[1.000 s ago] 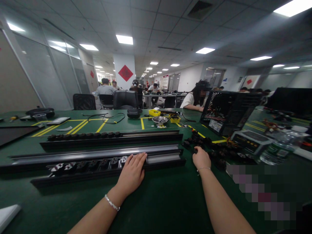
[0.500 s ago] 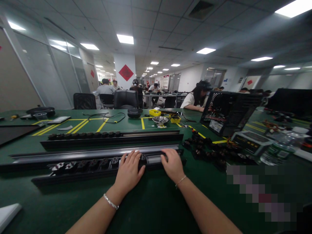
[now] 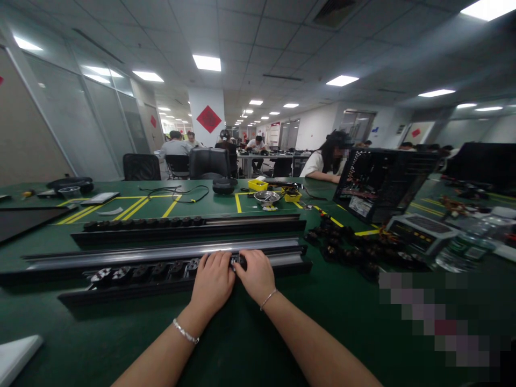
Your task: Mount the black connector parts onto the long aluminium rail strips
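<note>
Both hands, left hand (image 3: 212, 282) and right hand (image 3: 255, 275), are pressing a small socket module (image 3: 238, 262) into the near rail (image 3: 282, 258) on the bench (image 3: 250, 333); its left half is filled, its right end is staying bare.

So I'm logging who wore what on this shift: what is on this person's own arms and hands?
Both forearms are bare, with no sleeves or gloves in view. The left hand has a silvery beaded bracelet at the wrist. The right hand has a thinner, fine chain bracelet at its wrist. No rings or watch can be made out.
</note>
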Available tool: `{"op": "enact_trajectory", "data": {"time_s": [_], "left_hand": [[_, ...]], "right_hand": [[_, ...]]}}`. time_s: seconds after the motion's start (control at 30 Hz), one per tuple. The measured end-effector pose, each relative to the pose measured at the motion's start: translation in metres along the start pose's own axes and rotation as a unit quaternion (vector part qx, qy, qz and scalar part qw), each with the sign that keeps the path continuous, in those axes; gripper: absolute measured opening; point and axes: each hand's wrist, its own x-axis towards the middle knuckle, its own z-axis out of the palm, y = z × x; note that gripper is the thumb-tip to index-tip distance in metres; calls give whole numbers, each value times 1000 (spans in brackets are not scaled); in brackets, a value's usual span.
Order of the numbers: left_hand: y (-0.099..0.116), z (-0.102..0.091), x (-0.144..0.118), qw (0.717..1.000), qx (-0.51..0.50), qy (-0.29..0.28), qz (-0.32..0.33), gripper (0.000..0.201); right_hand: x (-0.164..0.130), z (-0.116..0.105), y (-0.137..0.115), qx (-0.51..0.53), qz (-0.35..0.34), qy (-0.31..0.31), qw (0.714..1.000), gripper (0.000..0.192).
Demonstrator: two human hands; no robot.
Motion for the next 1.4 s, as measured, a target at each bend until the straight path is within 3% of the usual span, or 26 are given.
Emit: {"op": "enact_trajectory", "data": {"time_s": [1.4], "left_hand": [[-1, 2, -1, 1000, -5, 9, -1, 32]], "right_hand": [[-3, -6, 14, -14, 31, 42, 999, 20]]}}
